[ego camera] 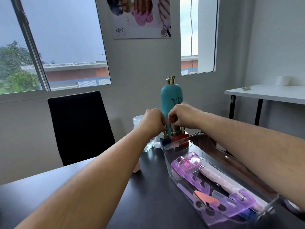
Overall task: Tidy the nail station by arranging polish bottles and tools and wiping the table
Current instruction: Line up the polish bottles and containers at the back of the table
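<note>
Polish bottles [174, 140], three of them, are standing in a tight row at the far end of the dark surface [148, 187], just beyond the far end of the clear tray [179, 164]. I am reaching both arms out over them. My left grip [154, 120] is pinching closed on the gold cap of the blue bottle [165, 141] at the left of the row. My right grip [183, 114] is curling down with its fingertips closed on the cap of the middle bottle [174, 138]; the red bottle [183, 139] is sitting just under that hand, and I cannot tell whether it is touched. A tall teal bottle [171, 98] is standing right behind them.
</note>
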Demonstrator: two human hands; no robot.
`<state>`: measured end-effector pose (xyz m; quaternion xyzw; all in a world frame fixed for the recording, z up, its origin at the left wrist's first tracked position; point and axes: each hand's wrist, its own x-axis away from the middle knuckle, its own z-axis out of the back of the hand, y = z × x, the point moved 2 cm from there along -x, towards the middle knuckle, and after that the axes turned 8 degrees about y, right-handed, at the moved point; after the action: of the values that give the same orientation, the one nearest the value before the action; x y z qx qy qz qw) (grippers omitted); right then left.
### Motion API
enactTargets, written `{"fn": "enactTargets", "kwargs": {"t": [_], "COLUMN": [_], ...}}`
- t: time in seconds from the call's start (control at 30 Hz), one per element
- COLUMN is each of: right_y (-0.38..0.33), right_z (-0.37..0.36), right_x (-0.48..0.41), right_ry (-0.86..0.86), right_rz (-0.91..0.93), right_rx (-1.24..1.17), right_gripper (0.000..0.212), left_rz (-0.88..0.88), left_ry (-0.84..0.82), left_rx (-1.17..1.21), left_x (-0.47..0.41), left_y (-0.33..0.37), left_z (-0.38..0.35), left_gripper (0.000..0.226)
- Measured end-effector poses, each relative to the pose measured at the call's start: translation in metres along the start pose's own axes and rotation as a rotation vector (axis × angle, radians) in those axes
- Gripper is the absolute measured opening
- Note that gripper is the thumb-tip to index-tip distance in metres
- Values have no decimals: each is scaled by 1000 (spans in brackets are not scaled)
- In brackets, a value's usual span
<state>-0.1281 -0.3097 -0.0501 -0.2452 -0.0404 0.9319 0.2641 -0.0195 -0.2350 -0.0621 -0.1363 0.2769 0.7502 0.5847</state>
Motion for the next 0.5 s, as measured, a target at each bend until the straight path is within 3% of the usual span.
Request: {"fn": "enactTargets", "kwargs": {"t": [0.3, 0.5], "right_y": [-2, -23], "right_z": [11, 38], "right_x": [1, 9], "right_ry": [15, 125], "right_rz": [17, 45], "right_rx": [6, -60], "right_gripper": [20, 14], "left_rz": [-37, -43], "left_ry": [38, 191], "left_rx": [-14, 29], "left_x": [3, 17], "left_y": [-5, -27], "left_z": [13, 74], "left_gripper": [35, 12]}}
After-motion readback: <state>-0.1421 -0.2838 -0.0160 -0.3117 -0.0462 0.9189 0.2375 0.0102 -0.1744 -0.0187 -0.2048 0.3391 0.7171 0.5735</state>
